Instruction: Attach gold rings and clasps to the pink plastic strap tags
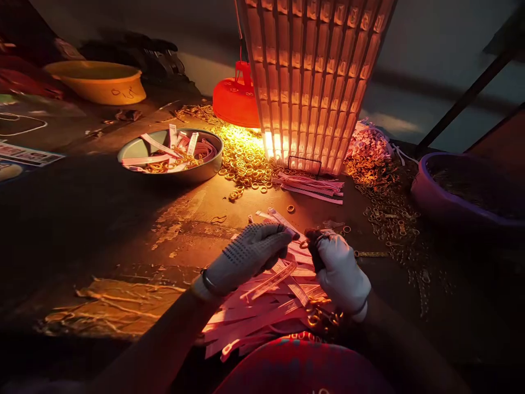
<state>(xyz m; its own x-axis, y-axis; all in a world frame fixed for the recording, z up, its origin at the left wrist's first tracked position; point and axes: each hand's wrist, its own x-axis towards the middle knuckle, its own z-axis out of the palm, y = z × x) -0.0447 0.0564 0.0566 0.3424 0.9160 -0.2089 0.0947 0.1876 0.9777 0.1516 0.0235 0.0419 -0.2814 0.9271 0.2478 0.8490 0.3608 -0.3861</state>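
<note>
Two gloved hands: the left hand (pixel 254 249) and the right hand (pixel 342 268) are held nearly fingertip to fingertip above the strap pile (pixel 254 314), which is spread mainly toward 7 o'clock.
Left hand: the thumb and fingers are pressed together in a pinch; what is gripped appears to be the end of a pink strap (pixel 291 231), mostly covered by the glove.
Right hand: the fingers are curled tightly, and a gold ring (pixel 303 244) is apparently pinched at the darkened tips, on the 9 o'clock side. Whether anything else is held in the palm cannot be told.
Strap and ring: the step in hand is judged to be the fitting of one to the other; whether the strap is already passed through cannot be told.
Strap end: for the next move, a steady ring and a well-aligned end seem to be called for, so that the fabric can be fed through without twisting.
Ring heap (pixel 246 164): placed at 11 o'clock, brightly lit by the red lamp (pixel 233 101).
Metal bowl (pixel 211 164): set at 10 o'clock, with straps and gold fittings gathered inside.
Strap bundle (pixel 311 189): laid between 12 and 1 o'clock, at the foot of the ribbed panel (pixel 311 82).
Purple basin (pixel 430 186): seen between 2 and 3 o'clock, beyond scattered chain pieces (pixel 400 232).
</note>
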